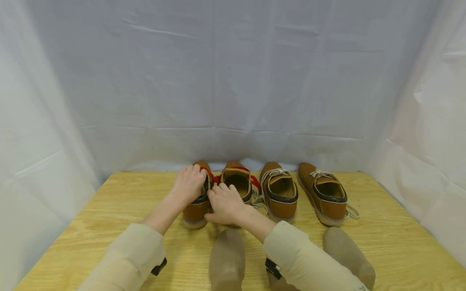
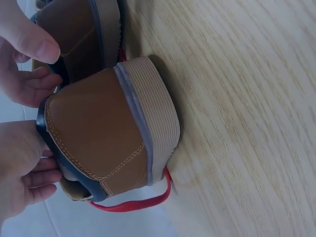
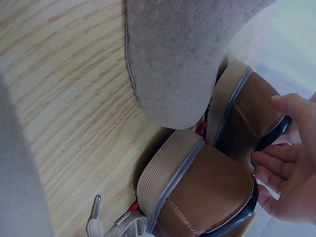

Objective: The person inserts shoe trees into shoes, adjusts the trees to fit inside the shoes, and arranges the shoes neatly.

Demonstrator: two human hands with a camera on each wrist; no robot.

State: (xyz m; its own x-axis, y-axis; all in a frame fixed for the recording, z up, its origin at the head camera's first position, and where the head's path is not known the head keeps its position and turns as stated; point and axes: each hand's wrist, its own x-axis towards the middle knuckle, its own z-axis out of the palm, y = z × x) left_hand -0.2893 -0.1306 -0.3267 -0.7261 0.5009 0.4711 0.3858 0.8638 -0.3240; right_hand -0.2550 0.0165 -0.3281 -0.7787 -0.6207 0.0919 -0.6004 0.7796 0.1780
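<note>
Four brown shoes stand in a row, heels toward me. My left hand (image 1: 187, 184), its fingers curled, grips the upper of the leftmost shoe (image 1: 195, 212), beside its red lace (image 1: 208, 173). In the left wrist view, those fingers bend in at the shoe's (image 2: 98, 128) opening; the thumb is mostly hidden. My right hand (image 1: 226, 205) is over the gap beside the second shoe (image 1: 233, 173), which also has a red lace. In the right wrist view, this hand's (image 3: 296, 163) fingertips meet the leftmost shoe's (image 3: 252, 106) dark collar, with the thumb apart.
A third shoe (image 1: 282, 202) and a fourth shoe (image 1: 327, 202), both with pale laces, stand to the right. Loose pale lace (image 1: 259, 201) lies beside the third. Grey-brown footwear (image 1: 227, 258) is in front on the wooden surface (image 1: 138, 202). White sheeting (image 1: 233, 81) hangs behind and at both sides.
</note>
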